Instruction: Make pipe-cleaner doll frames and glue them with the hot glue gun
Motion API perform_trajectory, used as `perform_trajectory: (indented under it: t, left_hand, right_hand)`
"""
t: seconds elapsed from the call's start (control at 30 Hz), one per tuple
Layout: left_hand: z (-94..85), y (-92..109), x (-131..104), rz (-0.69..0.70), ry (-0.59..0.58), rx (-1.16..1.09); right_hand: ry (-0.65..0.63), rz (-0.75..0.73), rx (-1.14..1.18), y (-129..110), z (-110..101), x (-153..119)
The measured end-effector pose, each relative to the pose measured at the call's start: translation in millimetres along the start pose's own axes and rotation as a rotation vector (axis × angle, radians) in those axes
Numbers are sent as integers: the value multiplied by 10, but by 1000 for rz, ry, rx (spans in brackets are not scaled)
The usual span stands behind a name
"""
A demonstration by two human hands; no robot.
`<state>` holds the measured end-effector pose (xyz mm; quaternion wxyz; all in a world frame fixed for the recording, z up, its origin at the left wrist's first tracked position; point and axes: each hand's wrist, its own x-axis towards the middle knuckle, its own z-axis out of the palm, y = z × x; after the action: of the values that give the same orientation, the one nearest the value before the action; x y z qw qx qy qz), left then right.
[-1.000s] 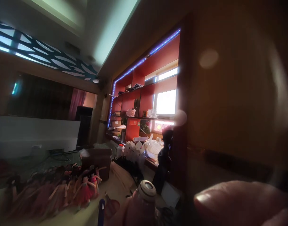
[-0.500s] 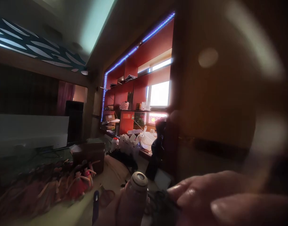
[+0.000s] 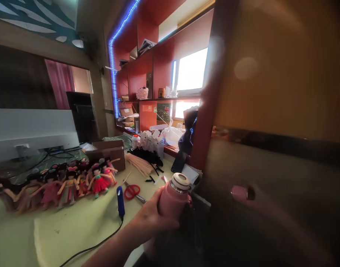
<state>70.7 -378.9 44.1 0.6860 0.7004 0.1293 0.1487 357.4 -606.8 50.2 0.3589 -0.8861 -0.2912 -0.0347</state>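
Observation:
My left hand [image 3: 149, 218] reaches in from the bottom and wraps round a pink thermos bottle [image 3: 173, 203] with a silver-and-white top. The bottle tilts slightly, close to the table's right edge. My right hand does not show. Just left of my left hand lie scissors [image 3: 132, 191] with red handles. Beside them a blue corded tool [image 3: 120, 202] stands up from the table, its black cord running toward the front. Farther right, a small glossy pink piece [image 3: 239, 192] shows against the dark area; what it belongs to is too blurred to tell.
Several small dolls [image 3: 71, 183] in colourful dresses sit on the pale green table [image 3: 66, 230]. Behind them are an open brown box [image 3: 110, 154] and a monitor [image 3: 33, 128]. Beige strips [image 3: 139, 164] and black fuzzy strips [image 3: 147, 155] lie near the red shelf [image 3: 147, 115].
The view has tilted down and sharpened. My right hand, earlier large at the lower right, has left the view. My left hand now shows clearly round the thermos bottle.

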Motion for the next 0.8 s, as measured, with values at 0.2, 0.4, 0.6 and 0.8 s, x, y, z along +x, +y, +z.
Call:
perform_trajectory:
  t: [0.2, 0.4, 0.6, 0.8]
  left_hand:
    - [125, -219, 215, 32, -17, 103]
    - [219, -364, 316, 31, -40, 111]
    - [235, -431, 310, -2, 65, 129]
    - [200, -423, 305, 36, 172, 101]
  right_hand:
    - [-277, -184, 343, -807, 2, -108]
    - [-486, -499, 209, -1438, 111, -181]
    - [-427, -578, 73, -1514, 343, -210]
    - [-535, -436, 608, -1336, 684, -285]
